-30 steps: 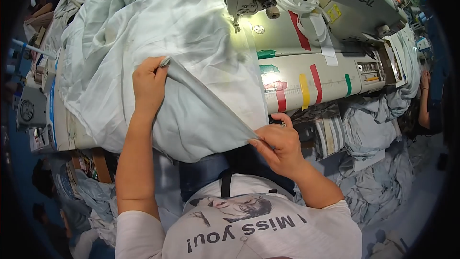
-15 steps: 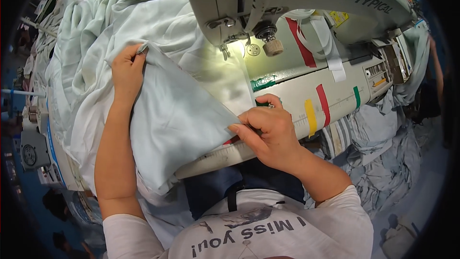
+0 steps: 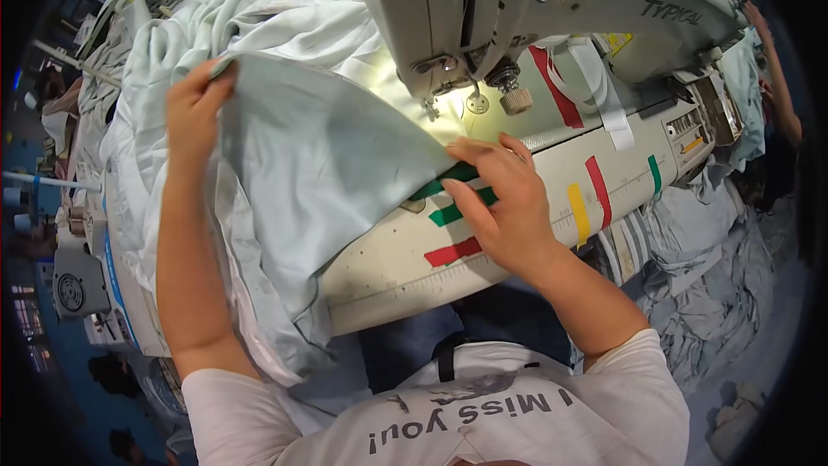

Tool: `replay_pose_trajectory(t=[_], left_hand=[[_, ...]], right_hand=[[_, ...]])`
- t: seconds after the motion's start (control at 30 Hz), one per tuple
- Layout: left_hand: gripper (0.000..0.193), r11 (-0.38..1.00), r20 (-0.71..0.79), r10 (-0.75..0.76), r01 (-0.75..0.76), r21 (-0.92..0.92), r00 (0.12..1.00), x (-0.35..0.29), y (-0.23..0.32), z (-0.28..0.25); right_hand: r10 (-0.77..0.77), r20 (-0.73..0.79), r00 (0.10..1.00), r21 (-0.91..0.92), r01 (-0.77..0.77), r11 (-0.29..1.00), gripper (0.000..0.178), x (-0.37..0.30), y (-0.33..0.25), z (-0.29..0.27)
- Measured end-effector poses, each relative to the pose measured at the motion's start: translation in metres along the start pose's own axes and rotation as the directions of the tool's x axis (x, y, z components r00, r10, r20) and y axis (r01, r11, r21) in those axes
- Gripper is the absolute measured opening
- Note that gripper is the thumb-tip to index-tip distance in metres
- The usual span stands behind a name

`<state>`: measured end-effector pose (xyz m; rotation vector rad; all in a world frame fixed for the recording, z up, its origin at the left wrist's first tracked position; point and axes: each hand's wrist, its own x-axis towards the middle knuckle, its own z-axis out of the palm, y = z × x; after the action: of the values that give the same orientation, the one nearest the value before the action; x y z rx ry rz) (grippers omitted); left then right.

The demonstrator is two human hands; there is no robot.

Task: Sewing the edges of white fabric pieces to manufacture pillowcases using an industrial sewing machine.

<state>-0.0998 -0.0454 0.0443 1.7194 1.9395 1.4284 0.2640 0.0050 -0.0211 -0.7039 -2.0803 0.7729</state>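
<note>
A pale blue-grey piece of fabric [image 3: 319,138] is spread between my two hands over the front of the sewing machine bed. My left hand [image 3: 200,112] pinches its upper left corner, slightly smeared by motion. At its pointed right end is my right hand [image 3: 511,198], thumb and forefinger around the tip; their exact contact is partly hidden. Just beyond that hand, the lit presser foot [image 3: 431,108] and needle area of the sewing machine [image 3: 423,13] stand over lighter cloth. The fabric's lower part hangs in folds over the front edge.
Heaped pale cloth [image 3: 164,78] covers the left side. Red tape [image 3: 453,252], yellow tape [image 3: 579,214] and green tape mark the bed [image 3: 388,285]. More cloth [image 3: 707,267] is piled at the right. A white strip [image 3: 604,95] lies beneath the machine arm.
Both hands have moved away from me with the fabric, my left also outward to the left. The right hand is closer to the presser foot, uncovering tape on the bed. The view has shifted slightly.
</note>
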Motion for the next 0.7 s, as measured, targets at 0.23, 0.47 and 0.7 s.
replay_pose_trajectory(t=[0.23,0.47,0.7], left_hand=[[0.019,0.798,0.094,0.429,-0.426,0.426,0.898,-0.174,0.236,-0.012],[0.033,0.801,0.248,0.504,-0.555,0.224,0.828,-0.247,0.243,0.06],[0.026,0.878,0.164,0.427,-0.451,0.161,0.889,-0.265,0.255,0.094]], right_hand=[[-0.074,-0.034,0.997,-0.111,0.069,0.991,0.035,-0.073,-0.04,-0.041],[-0.209,0.006,0.978,-0.181,0.206,0.962,0.036,-0.125,-0.072,-0.07],[-0.415,0.064,0.908,-0.107,0.419,0.901,0.044,-0.146,-0.105,-0.105]])
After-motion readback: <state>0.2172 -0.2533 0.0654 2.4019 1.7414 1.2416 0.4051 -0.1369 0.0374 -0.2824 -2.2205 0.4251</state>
